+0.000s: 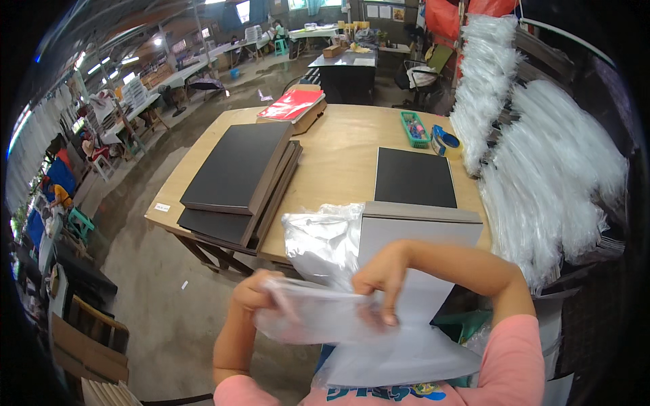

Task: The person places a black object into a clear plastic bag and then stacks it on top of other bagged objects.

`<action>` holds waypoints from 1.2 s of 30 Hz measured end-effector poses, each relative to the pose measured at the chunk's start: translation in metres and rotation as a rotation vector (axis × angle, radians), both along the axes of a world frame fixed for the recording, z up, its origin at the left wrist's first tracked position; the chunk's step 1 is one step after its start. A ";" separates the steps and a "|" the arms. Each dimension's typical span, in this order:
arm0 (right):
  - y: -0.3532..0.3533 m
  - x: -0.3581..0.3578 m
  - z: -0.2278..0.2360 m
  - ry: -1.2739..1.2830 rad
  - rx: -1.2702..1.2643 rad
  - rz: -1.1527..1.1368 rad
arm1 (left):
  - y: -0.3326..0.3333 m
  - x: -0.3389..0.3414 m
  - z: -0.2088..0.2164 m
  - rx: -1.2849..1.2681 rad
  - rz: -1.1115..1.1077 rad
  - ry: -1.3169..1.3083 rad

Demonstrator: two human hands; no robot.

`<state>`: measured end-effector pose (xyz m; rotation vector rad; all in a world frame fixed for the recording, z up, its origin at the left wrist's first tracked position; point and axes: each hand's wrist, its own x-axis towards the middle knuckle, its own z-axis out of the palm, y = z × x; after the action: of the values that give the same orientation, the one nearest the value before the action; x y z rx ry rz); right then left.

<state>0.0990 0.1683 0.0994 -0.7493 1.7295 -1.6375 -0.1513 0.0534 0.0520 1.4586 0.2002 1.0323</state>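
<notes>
Between my hands, in front of my chest, is a clear plastic bag (308, 312), blurred by motion. My left hand (254, 291) grips one end of it. My right hand (384, 277) bends down at the other end, its fingers curled at the plastic and partly smeared. Below the bag a large white sheet (413, 358) bends over my lap. Behind my hands, a pale grey panel (396, 233) slopes down from a stack of boards (420, 212) at the table's near edge. More clear plastic bags (323, 237) lie beside it, left of the panel.
On the wooden table (338, 145) stand a stack of black boards (237, 166), a black panel (414, 177), a red-topped stack (292, 105), a green basket (414, 130) and tape rolls (447, 143). Bundles of clear plastic (548, 183) hang at the right. People work far left.
</notes>
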 end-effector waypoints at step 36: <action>-0.042 0.249 -0.105 0.356 -0.092 -2.481 | 0.051 0.144 -0.009 0.246 1.182 0.611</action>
<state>0.3483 0.1262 -0.0053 2.3474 2.6698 -2.5759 -0.0071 0.1043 0.0426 1.8620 1.5571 1.5038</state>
